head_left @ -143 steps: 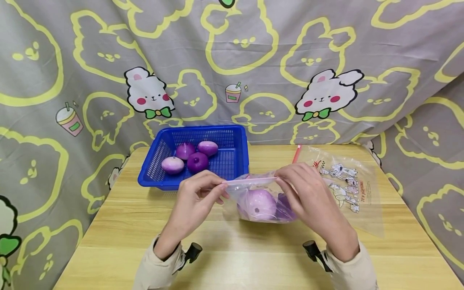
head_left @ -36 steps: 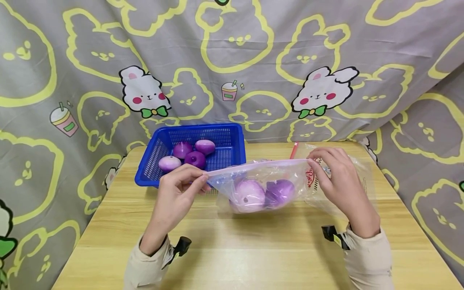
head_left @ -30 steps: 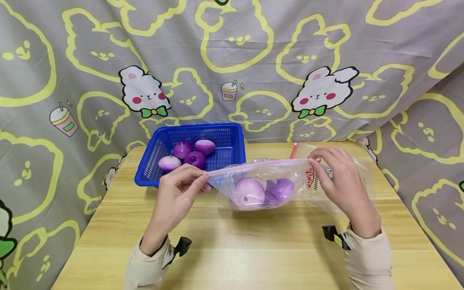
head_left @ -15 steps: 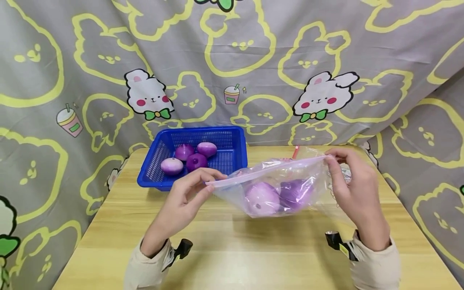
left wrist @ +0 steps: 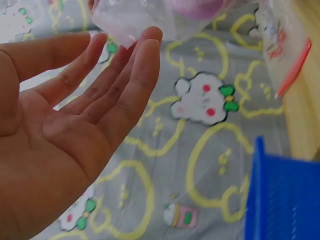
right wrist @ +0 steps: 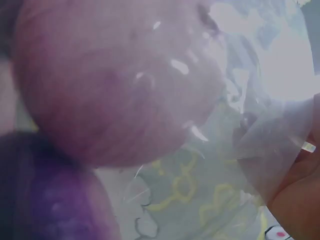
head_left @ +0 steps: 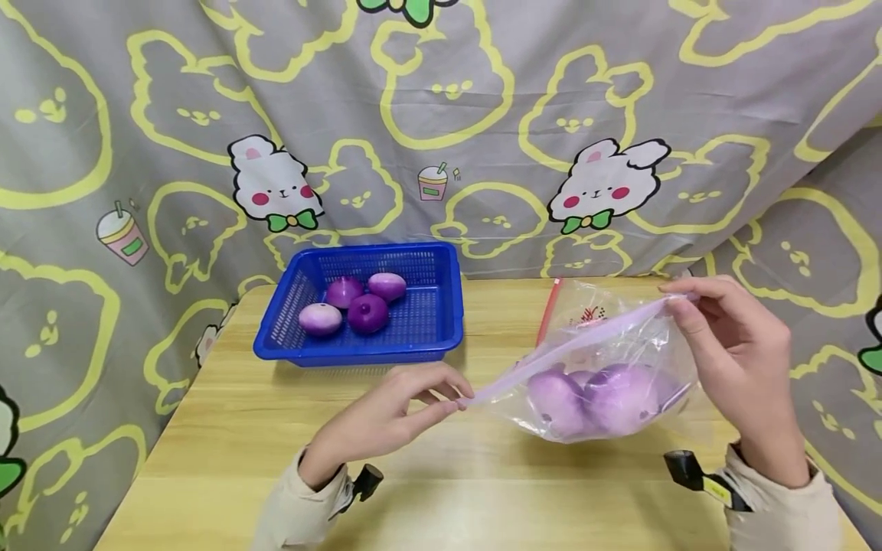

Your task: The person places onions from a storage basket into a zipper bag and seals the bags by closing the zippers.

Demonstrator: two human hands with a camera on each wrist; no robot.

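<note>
A clear zip bag [head_left: 510, 405] with a pale purple zip strip hangs above the table. Several purple onions [head_left: 623, 399] sit low inside it. My left hand [head_left: 396, 409] pinches the near left end of the strip between thumb and fingertips. At the strip's upper right end, my right hand [head_left: 740, 352] grips the bag. In the left wrist view, the bag's corner [left wrist: 120, 37] shows by the fingertips of the left hand [left wrist: 85, 115]. The right wrist view is filled by a blurred onion [right wrist: 115, 85] behind plastic, with part of the right hand [right wrist: 300, 195] at the edge.
A blue basket [head_left: 451, 337] stands at the back left with several purple onions [head_left: 368, 314] in it. Behind the held bag, another clear bag with a red zip strip [head_left: 549, 314] lies on the wooden table [head_left: 482, 505]. A patterned curtain [head_left: 386, 99] hangs behind.
The held bag has moved right and toward me, its strip now slanting up to the right. Both hands moved farther apart than at first. The basket's onions have not moved.
</note>
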